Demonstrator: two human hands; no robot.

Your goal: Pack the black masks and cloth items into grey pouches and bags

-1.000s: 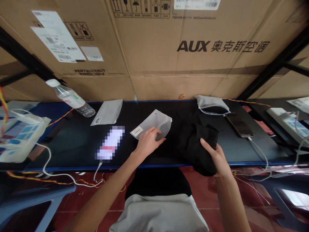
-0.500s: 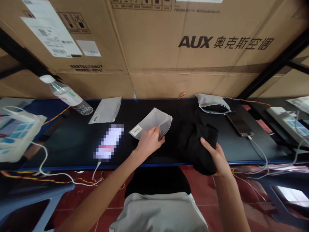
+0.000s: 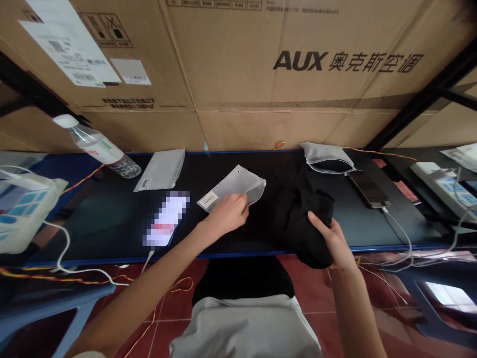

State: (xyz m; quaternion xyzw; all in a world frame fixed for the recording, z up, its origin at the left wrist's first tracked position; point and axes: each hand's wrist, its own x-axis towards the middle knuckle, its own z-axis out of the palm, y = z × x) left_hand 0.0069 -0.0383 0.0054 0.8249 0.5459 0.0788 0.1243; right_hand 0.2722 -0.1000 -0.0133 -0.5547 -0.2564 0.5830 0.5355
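Observation:
A frosted zip bag (image 3: pixel 236 181) with a small white label lies in the middle of the black table, its zip side to the right. My left hand (image 3: pixel 231 214) is closed at the bag's near edge, fingers curled in and gripping that edge. My right hand (image 3: pixel 331 241) is wrapped around a folded black cloth (image 3: pixel 307 226), thumb on top, at the table's front edge. Part of the cloth hangs over that edge. More black fabric seems to spread behind it, hard to tell from the dark tabletop.
A second flat zip bag (image 3: pixel 161 170) lies to the left, by a water bottle (image 3: pixel 102 146) and a lit, blurred phone (image 3: pixel 166 219). At right are a zip bag (image 3: pixel 328 155) with black contents and a dark phone (image 3: pixel 368 190) on a cable. Power strips (image 3: pixel 28 209) flank both sides.
My left hand has drawn slightly back toward me along the bag, its fingers curled tighter. The right hand and cloth have hardly moved. The view has shifted a little.

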